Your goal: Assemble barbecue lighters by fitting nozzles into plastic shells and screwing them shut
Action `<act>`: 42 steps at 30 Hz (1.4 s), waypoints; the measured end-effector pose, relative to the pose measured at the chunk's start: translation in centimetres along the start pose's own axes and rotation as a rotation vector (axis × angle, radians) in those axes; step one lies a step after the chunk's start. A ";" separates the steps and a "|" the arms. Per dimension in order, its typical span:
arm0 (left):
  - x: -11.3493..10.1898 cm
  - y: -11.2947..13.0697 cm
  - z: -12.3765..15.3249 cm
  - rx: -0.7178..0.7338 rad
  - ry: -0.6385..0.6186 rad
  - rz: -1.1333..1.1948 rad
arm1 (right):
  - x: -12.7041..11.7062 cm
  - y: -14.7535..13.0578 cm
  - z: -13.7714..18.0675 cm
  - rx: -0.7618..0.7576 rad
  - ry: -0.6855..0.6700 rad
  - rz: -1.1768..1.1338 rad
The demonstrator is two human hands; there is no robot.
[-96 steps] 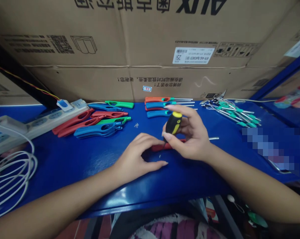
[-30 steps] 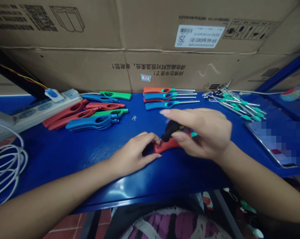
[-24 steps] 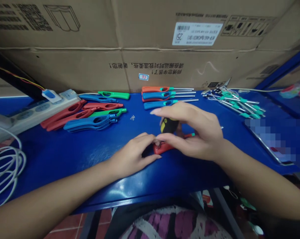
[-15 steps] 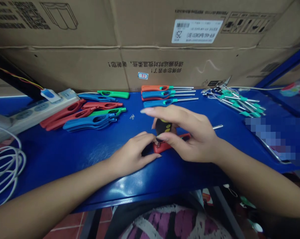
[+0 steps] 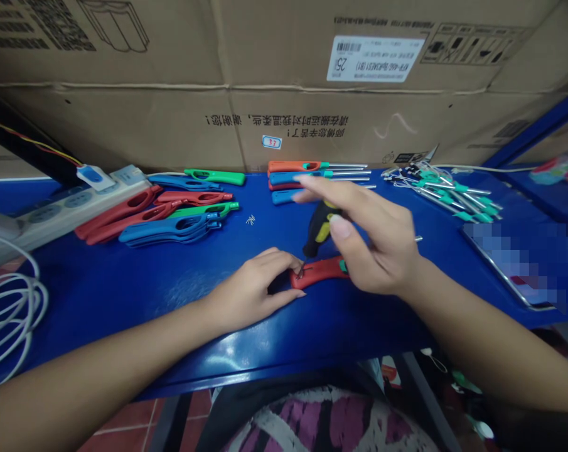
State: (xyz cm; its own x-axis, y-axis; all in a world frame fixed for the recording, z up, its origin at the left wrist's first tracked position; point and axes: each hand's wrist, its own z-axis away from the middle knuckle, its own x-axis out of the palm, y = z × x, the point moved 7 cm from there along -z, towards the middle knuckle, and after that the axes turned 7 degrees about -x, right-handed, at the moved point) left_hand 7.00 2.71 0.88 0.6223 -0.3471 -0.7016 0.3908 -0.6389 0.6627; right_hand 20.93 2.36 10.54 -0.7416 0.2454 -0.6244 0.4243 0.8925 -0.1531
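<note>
On the blue table, a red gas lighter (image 5: 319, 270) lies with its handle end toward my left hand (image 5: 253, 285). My left thumb and fingers close around that end and hold it down. My right hand (image 5: 378, 235) grips a short screwdriver (image 5: 319, 229) with a black and yellow handle, thumb on one side and fingers stretched over it. The screwdriver leans, its tip down at the lighter's handle end beside my left fingertips. My right hand covers most of the lighter's front; only the end of its metal tube shows beyond.
Several small screws (image 5: 250, 220) lie behind my left hand. Red, blue and green handle shells (image 5: 171, 229) are piled at left by a power strip (image 5: 60, 210). Assembled lighters (image 5: 295, 179) lie at the back, metal tubes with green parts (image 5: 446, 191) and a phone (image 5: 509, 263) at right.
My right hand has lifted and opened out somewhat around the screwdriver, whose handle now shows more and leans. My left hand and the red lighter have stayed in place.
</note>
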 end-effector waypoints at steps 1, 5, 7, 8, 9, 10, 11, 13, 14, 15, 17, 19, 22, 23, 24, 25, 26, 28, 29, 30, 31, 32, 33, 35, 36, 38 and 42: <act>0.0 0.0 0.0 -0.005 -0.003 -0.001 | 0.2 0.1 0.0 0.029 -0.028 -0.038; 0.0 -0.1 0.0 -0.013 -0.001 -0.002 | 0.1 -0.1 -0.1 0.001 -0.021 -0.018; 0.0 -0.1 0.0 -0.013 0.002 0.000 | -0.3 -0.3 -0.2 -0.036 0.015 0.037; 0.0 -0.1 0.0 -0.014 -0.001 0.000 | -0.3 -0.3 -0.2 -0.025 0.014 0.035; 0.0 -0.1 0.0 -0.016 -0.004 -0.003 | -0.2 -0.1 -0.2 0.001 -0.003 0.009; 0.1 -0.1 0.0 -0.019 -0.009 -0.007 | 0.0 0.1 -0.3 0.030 -0.023 -0.031; 0.1 -0.2 0.0 -0.021 -0.012 -0.011 | 0.0 0.2 -0.3 0.051 -0.035 -0.068; 0.1 -0.2 0.0 -0.014 -0.007 -0.011 | -0.1 0.0 -0.3 0.022 -0.026 -0.071; 0.1 -0.1 0.0 -0.008 -0.003 -0.008 | -0.4 -0.2 -0.3 -0.019 -0.003 -0.032; 0.1 -0.1 0.0 -0.003 0.000 -0.003 | -0.6 -0.5 -0.3 -0.060 0.022 0.014; 0.0 -0.1 0.0 0.002 0.006 0.003 | -0.7 -0.7 -0.2 -0.092 0.047 0.058; 0.1 -0.1 0.0 -0.005 0.003 -0.001 | -0.2 -0.3 -0.2 -0.032 0.008 -0.001; 0.1 -0.2 0.0 -0.011 -0.003 -0.008 | 0.4 0.2 -0.1 0.027 -0.058 -0.105; 0.1 -0.1 0.0 -0.005 -0.001 -0.007 | 0.2 0.0 -0.1 0.000 -0.049 -0.090; 0.0 -0.1 0.0 0.002 0.002 -0.005 | -0.1 -0.3 -0.1 -0.045 -0.024 -0.050; 0.0 0.0 0.0 0.010 0.005 0.000 | -0.3 -0.6 0.0 -0.087 0.000 0.003; 0.0 0.0 0.0 0.013 0.005 0.004 | -0.5 -0.9 0.0 -0.113 0.023 0.053; 0.0 0.0 0.0 0.005 0.004 0.010 | -0.7 -1.1 0.1 -0.096 0.048 0.085; 0.0 0.0 -0.1 -0.003 0.001 0.011 | -0.6 -1.0 0.1 -0.058 0.038 0.054; 0.0 -0.1 -0.1 -0.011 -0.003 0.013 | -0.4 -0.8 0.0 -0.017 0.025 0.003; 0.0 -0.1 -0.1 -0.016 -0.006 0.013 | -0.2 -0.5 0.0 0.023 0.009 -0.052; 0.0 -0.1 0.0 -0.018 -0.007 0.012 | 0.0 -0.2 -0.1 0.050 -0.007 -0.102; 0.0 -0.1 0.0 -0.017 -0.004 0.011 | 0.0 -0.1 -0.1 0.056 -0.013 -0.136; 0.0 -0.1 0.0 -0.013 0.001 0.015 | -0.4 0.0 -0.3 0.011 0.018 -0.120; 0.0 -0.1 0.0 -0.013 0.000 0.021 | -0.7 0.0 -0.3 -0.026 0.034 -0.075; 0.0 -0.2 0.0 -0.019 -0.005 0.034 | -1.1 -0.2 -0.3 -0.083 0.053 0.015; 0.0 -0.1 -0.1 -0.032 -0.007 0.040 | -0.9 0.1 -0.4 -0.026 -0.009 -0.059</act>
State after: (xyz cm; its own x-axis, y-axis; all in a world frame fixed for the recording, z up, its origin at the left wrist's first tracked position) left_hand 7.03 2.87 0.87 0.6331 -0.3766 -0.6763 0.3872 -0.6024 0.6980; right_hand 21.44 2.42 11.33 -0.7601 0.1890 -0.6217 0.3665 0.9147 -0.1701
